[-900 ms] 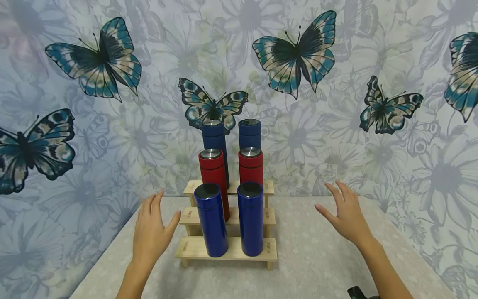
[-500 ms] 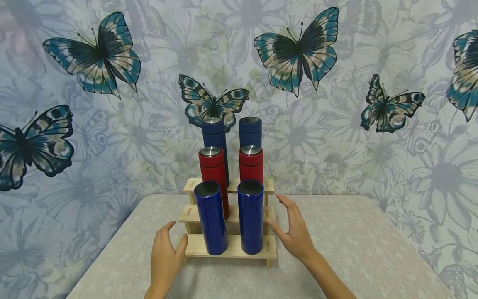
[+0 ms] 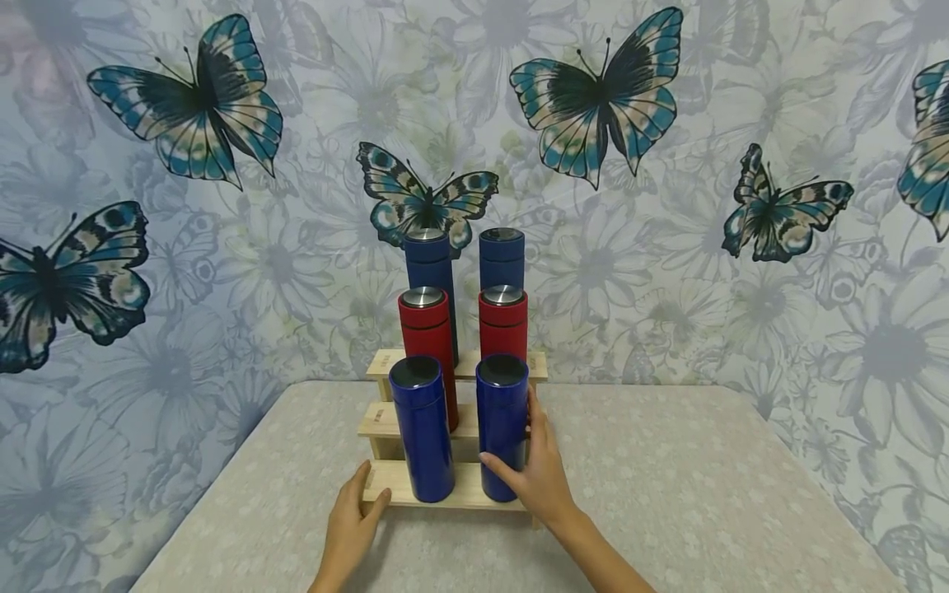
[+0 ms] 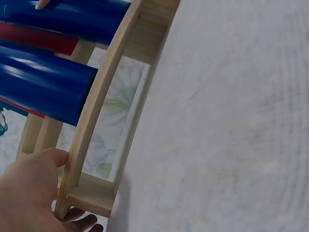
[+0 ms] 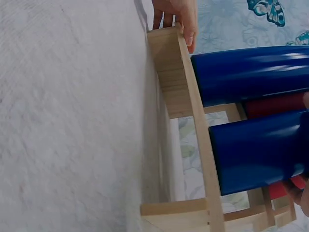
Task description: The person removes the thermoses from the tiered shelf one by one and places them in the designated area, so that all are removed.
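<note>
A three-step wooden display stand holds pairs of tall flasks. Glossy blue ones are on the bottom step, red flasks with steel lids on the middle one, and dark blue flasks on top. My left hand grips the left end of the bottom step. In the left wrist view its thumb lies on top of the board and its fingers reach underneath. My right hand holds the right blue flask from the right, thumb in front, fingers partly hidden behind. The left blue flask stands upright beside it.
The stand rests on a table with a pale patterned cover. Behind it rises a wall papered with flowers and butterflies. The second red flask and second dark blue flask stand behind the right blue flask.
Both hands have come inward from either side of the stand. The left now grips the bottom step's end, and the right has taken hold of the right blue flask.
</note>
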{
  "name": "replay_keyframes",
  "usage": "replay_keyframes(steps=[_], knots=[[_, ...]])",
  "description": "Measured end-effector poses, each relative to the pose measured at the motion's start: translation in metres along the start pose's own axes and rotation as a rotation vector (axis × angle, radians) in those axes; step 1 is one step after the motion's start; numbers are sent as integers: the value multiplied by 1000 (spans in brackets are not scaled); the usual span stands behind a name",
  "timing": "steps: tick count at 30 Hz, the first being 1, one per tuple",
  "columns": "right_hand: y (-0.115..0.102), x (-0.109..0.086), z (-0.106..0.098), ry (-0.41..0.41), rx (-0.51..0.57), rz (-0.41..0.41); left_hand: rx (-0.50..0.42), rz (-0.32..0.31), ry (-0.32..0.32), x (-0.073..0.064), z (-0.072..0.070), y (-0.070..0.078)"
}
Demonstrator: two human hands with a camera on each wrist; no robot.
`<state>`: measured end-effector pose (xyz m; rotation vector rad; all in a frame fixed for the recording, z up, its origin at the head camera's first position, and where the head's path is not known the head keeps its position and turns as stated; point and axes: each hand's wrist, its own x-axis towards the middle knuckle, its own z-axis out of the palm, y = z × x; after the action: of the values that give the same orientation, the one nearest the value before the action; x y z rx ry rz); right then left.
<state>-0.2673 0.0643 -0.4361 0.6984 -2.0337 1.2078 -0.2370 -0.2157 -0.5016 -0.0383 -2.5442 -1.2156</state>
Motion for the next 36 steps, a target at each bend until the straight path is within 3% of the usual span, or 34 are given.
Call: replay_keyframes(steps=[11, 16, 19, 22, 24, 29, 36], knots=[[3, -4, -9, 118, -19, -133, -21, -11, 17, 1, 3, -7], [-19, 5, -35, 312, -31, -299, -6, -19, 24, 0, 3, -8], [-32, 19, -53, 451, -17, -346, -6, -27, 23, -1, 4, -8], [-24, 31, -66, 540, 9, -321, -6, -25, 21, -2, 5, -7], [-11, 39, -73, 555, 8, -281, -14, -18, 19, -2, 5, -6], [44, 56, -76, 512, -73, -153, -17, -16, 17, -3, 5, -5], [103, 62, -59, 426, -102, 28, -4, -7, 20, -4, 4, -8]])
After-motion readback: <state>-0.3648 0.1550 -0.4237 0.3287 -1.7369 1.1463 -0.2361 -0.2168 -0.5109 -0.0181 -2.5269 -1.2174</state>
